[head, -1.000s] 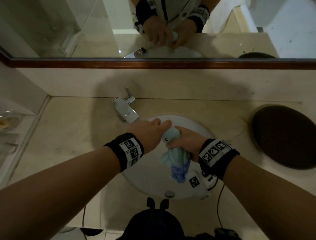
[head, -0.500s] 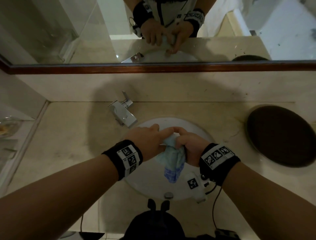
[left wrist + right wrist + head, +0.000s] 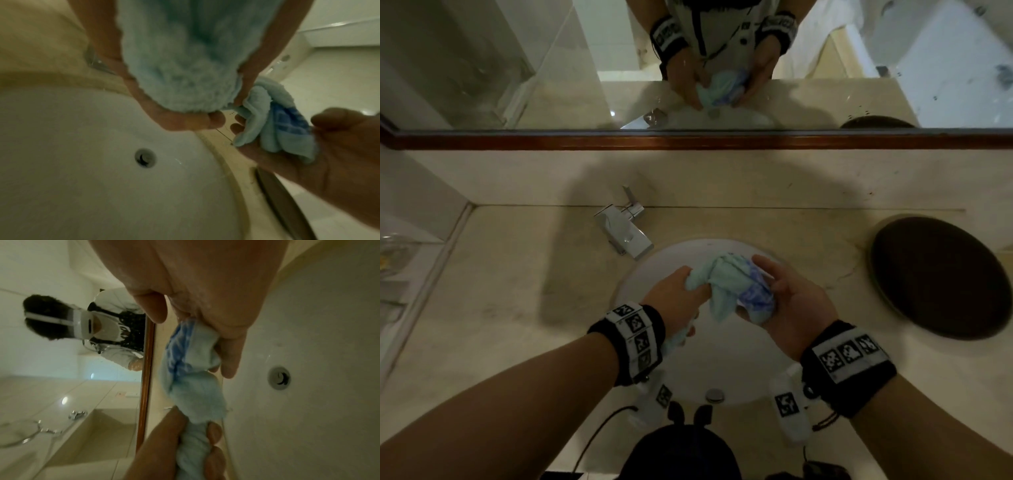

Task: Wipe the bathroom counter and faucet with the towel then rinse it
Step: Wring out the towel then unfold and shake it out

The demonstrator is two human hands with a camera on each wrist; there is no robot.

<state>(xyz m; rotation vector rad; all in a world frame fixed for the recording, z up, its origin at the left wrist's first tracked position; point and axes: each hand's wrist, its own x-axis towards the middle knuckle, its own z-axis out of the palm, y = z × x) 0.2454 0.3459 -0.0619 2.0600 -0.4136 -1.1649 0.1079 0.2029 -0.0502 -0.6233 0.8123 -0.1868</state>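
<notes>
Head view: from above, facing forward and down past both forearms onto the sink basin [image 3: 640, 284], with the mirror [image 3: 517, 68] beyond the hands.
Left wrist view: very close, under the left hand [image 3: 174, 116], facing across to the right hand [image 3: 339, 146].
Right wrist view: very close, rolled sideways, facing along the right hand [image 3: 205, 288] toward the left hand [image 3: 164, 443].
Shared by all: towel [image 3: 726, 281], basin; both wrist views share the drain [image 3: 145, 157].
</notes>
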